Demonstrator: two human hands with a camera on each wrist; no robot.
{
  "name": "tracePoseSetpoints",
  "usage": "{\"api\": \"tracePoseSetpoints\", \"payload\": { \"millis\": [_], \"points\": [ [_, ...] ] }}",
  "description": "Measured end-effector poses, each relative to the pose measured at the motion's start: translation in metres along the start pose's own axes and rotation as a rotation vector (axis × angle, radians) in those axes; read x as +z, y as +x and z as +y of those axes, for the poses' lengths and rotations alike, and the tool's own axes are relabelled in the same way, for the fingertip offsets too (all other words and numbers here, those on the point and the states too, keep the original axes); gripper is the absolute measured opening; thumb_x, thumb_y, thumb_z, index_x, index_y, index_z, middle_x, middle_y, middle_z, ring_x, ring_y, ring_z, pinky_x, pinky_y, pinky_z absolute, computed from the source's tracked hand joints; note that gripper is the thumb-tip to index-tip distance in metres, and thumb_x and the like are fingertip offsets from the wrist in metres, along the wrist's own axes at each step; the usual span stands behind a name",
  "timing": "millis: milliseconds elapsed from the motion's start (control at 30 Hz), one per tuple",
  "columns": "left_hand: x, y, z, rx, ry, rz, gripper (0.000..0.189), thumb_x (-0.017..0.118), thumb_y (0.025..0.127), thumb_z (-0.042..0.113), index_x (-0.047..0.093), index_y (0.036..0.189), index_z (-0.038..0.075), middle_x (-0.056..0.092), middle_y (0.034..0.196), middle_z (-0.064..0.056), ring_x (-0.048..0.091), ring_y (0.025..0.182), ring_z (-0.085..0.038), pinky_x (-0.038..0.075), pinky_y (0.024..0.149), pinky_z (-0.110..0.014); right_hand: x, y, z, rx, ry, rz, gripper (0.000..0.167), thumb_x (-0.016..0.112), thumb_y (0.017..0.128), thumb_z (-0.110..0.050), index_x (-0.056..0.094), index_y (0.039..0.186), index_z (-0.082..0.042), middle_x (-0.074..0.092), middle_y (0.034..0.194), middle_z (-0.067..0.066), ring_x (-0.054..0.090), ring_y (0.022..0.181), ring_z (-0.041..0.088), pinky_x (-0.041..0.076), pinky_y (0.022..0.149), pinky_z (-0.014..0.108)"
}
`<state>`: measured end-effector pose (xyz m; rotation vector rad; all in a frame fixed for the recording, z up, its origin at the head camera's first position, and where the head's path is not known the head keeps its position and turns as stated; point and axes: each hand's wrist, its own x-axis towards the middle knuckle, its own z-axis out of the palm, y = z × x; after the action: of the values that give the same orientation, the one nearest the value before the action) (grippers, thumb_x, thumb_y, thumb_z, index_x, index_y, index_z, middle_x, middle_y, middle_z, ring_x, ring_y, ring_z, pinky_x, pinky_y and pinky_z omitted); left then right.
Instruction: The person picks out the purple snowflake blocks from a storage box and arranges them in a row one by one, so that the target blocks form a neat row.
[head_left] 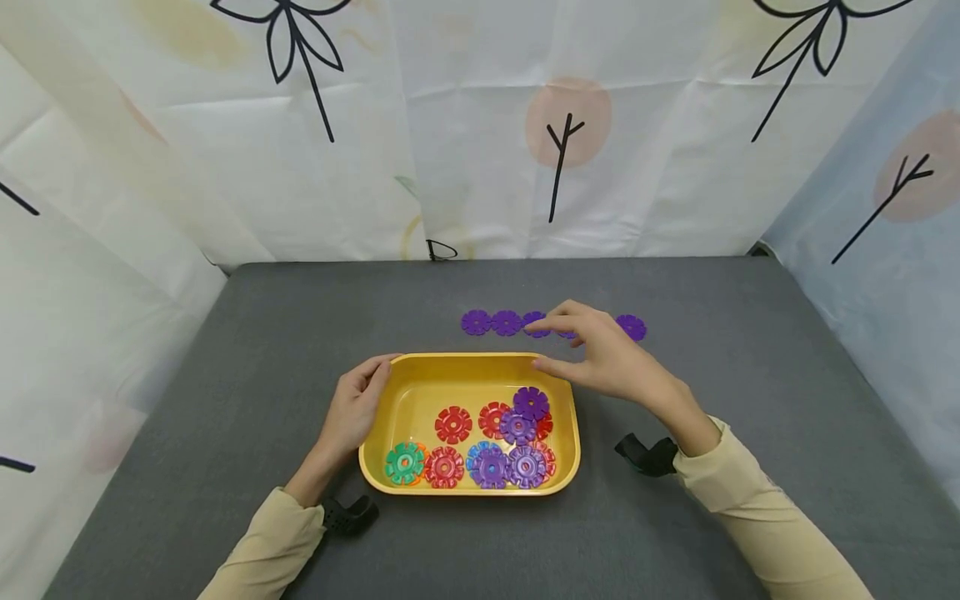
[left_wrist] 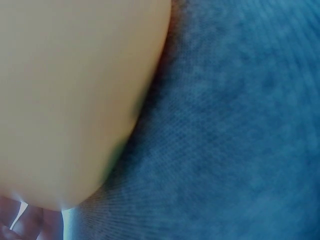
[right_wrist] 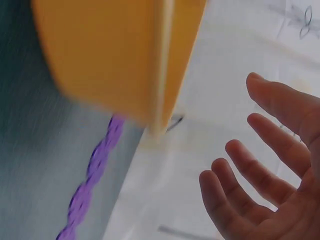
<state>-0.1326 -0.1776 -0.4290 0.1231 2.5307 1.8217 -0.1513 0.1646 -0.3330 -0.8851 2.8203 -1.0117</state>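
A yellow plastic tray (head_left: 420, 379) holds several flower-shaped discs: red discs (head_left: 453, 425), purple discs (head_left: 488, 467), a green disc (head_left: 404, 462), plus bits of blue and orange. My left hand (head_left: 356, 408) grips the tray's far left corner, thumb along the rim; in the left wrist view the tray's outer wall (left_wrist: 75, 100) hides most of that hand. Over the far right corner hovers my right hand (head_left: 607, 354), fingers apart and loosely bent. The right wrist view shows nothing in that hand (right_wrist: 270, 175). Behind the tray lies a row of purple discs (head_left: 506, 323), partly covered by the right hand.
A grey cloth (head_left: 262, 375) covers the table. Printed white curtains (head_left: 480, 167) stand along the back and both sides. Black wrist straps (head_left: 648, 456) are on both forearms. At the row's right end lies a purple disc (head_left: 632, 327).
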Motion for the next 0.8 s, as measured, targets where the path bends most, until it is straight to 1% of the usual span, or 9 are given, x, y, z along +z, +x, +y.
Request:
{"api": "tracePoseSetpoints", "payload": {
  "millis": [167, 233, 267, 367, 433, 500, 567, 733, 800],
  "points": [
    [0.000, 0.000, 0.000, 0.007, 0.007, -0.003, 0.041, 0.042, 0.112, 0.029, 0.062, 0.136, 0.002, 0.068, 0.127, -0.023, 0.070, 0.103, -0.035, 0.059, 0.078, -0.020, 0.015, -0.003, -0.022, -0.084, 0.009, -0.061, 0.039, 0.082, 0.088, -0.020, 0.073, 0.125, -0.009, 0.070, 0.114, 0.007, 0.061, 0.097, 0.020, 0.055, 0.079, 0.035],
    [0.000, 0.000, 0.000, 0.004, 0.007, -0.001, 0.041, 0.042, 0.112, 0.029, 0.062, 0.136, 0.003, 0.068, 0.127, -0.023, 0.069, 0.104, -0.034, 0.059, 0.079, -0.020, 0.023, -0.006, -0.028, -0.111, 0.013, -0.092, 0.039, 0.082, 0.088, -0.021, 0.073, 0.124, -0.009, 0.070, 0.113, 0.006, 0.060, 0.097, 0.019, 0.053, 0.079, 0.034],
    [0.000, 0.000, 0.000, 0.004, 0.007, -0.001, 0.041, 0.042, 0.112, 0.029, 0.062, 0.136, 0.003, 0.068, 0.127, -0.023, 0.069, 0.104, -0.034, 0.059, 0.079, -0.019, 0.027, -0.008, -0.031, -0.122, 0.012, -0.108, 0.039, 0.081, 0.088, -0.022, 0.073, 0.124, -0.009, 0.069, 0.112, 0.005, 0.060, 0.097, 0.018, 0.053, 0.079, 0.034],
    [0.000, 0.000, 0.000, -0.003, 0.007, 0.003, 0.041, 0.042, 0.112, 0.030, 0.062, 0.136, 0.003, 0.068, 0.128, -0.022, 0.069, 0.106, -0.033, 0.058, 0.081, -0.018, 0.039, -0.014, -0.038, -0.135, 0.039, -0.165, 0.040, 0.081, 0.088, -0.022, 0.073, 0.125, -0.009, 0.068, 0.112, 0.005, 0.060, 0.100, 0.020, 0.054, 0.085, 0.036],
    [0.000, 0.000, 0.000, -0.002, 0.012, 0.001, 0.042, 0.042, 0.112, 0.031, 0.062, 0.136, 0.003, 0.067, 0.129, -0.022, 0.069, 0.107, -0.032, 0.058, 0.082, -0.017, 0.047, -0.017, -0.040, -0.134, 0.059, -0.206, 0.041, 0.082, 0.088, -0.021, 0.072, 0.125, -0.009, 0.068, 0.112, 0.006, 0.060, 0.100, 0.021, 0.054, 0.086, 0.037],
    [0.001, 0.000, 0.001, -0.003, 0.017, 0.002, 0.042, 0.042, 0.112, 0.031, 0.061, 0.137, 0.003, 0.067, 0.129, -0.022, 0.069, 0.107, -0.032, 0.058, 0.081, -0.017, 0.055, -0.018, -0.041, -0.139, 0.054, -0.236, 0.042, 0.083, 0.086, -0.020, 0.073, 0.125, -0.009, 0.069, 0.113, 0.006, 0.061, 0.102, 0.021, 0.053, 0.089, 0.036],
    [0.001, 0.000, 0.001, -0.003, 0.018, 0.002, 0.042, 0.042, 0.112, 0.031, 0.061, 0.137, 0.003, 0.067, 0.129, -0.022, 0.069, 0.107, -0.032, 0.058, 0.081, -0.017, 0.063, -0.019, -0.040, -0.132, 0.048, -0.278, 0.043, 0.085, 0.084, -0.019, 0.073, 0.124, -0.008, 0.068, 0.112, 0.006, 0.060, 0.097, 0.019, 0.052, 0.085, 0.030],
    [0.001, 0.000, 0.001, -0.004, 0.016, 0.006, 0.042, 0.042, 0.112, 0.031, 0.062, 0.136, 0.003, 0.067, 0.128, -0.021, 0.069, 0.107, -0.033, 0.058, 0.080, -0.018, 0.078, -0.020, -0.037, -0.118, 0.019, -0.387, 0.040, 0.088, 0.079, -0.012, 0.076, 0.118, -0.008, 0.062, 0.093, 0.002, 0.049, 0.080, 0.011, 0.040, 0.068, 0.016],
    [0.001, -0.001, 0.001, -0.003, 0.016, 0.008, 0.042, 0.042, 0.112, 0.031, 0.062, 0.136, 0.003, 0.068, 0.128, -0.021, 0.069, 0.106, -0.033, 0.058, 0.080, -0.018, 0.083, -0.020, -0.037, -0.132, -0.013, -0.402, 0.038, 0.088, 0.078, -0.009, 0.078, 0.115, -0.010, 0.062, 0.090, 0.001, 0.047, 0.078, 0.008, 0.038, 0.068, 0.015]
  ]
}}
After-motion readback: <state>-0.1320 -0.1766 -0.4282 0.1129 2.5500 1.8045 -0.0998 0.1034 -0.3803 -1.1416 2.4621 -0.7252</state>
